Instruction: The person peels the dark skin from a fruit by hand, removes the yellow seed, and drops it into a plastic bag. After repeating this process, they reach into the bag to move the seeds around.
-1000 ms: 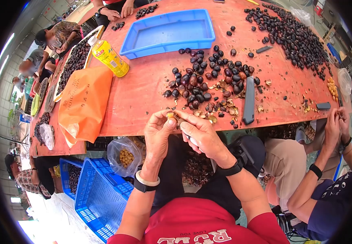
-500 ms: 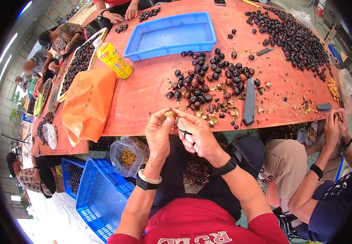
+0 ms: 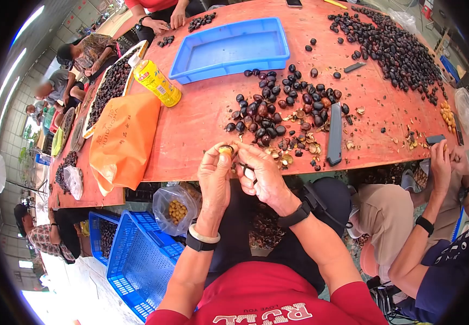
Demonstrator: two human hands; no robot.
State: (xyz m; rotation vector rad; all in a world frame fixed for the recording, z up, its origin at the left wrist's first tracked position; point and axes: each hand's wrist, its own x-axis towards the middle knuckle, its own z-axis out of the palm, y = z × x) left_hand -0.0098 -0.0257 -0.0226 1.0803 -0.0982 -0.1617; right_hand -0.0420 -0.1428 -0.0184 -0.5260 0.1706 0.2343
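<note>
- the nut (image 3: 226,150) is up in the air just off the near edge of the desk (image 3: 202,124), pinched between thumb and fingertips of the left hand (image 3: 214,176), with pale yellow kernel showing on top and some dark shell around it
- the right hand (image 3: 264,173) is curled shut around what looks like a small tool (image 3: 247,169) (dark and mostly hidden, can't tell if it has a blade), and its fingertips are right up against the nut
- biggest worry imo: the tool and the left thumb sit very close, so if the shell gives all at once the tool could skid straight into that thumb
- it's only a fingertip pinch, so a hard pry could pop the nut loose, and with no desk under it, it'd drop toward the lap and the shell litter (image 3: 261,225) below
- digging too deep could also gouge the soft kernel
- just past the hands, shell scraps (image 3: 294,146) and the pile of dark nuts (image 3: 269,111) lie near the desk edge, so a careless wrist could sweep some off
- the grey bar (image 3: 334,135) lies beside that pile with one end close to the edge, so the same goes for it
- the bag of peeled kernels (image 3: 175,208) sits open below the desk, next to the blue basket (image 3: 137,254), so flying shell flakes could land in with the clean ones
- the co-worker's hands (image 3: 444,160) at the far right are well apart, so I don't see any clash there
</note>
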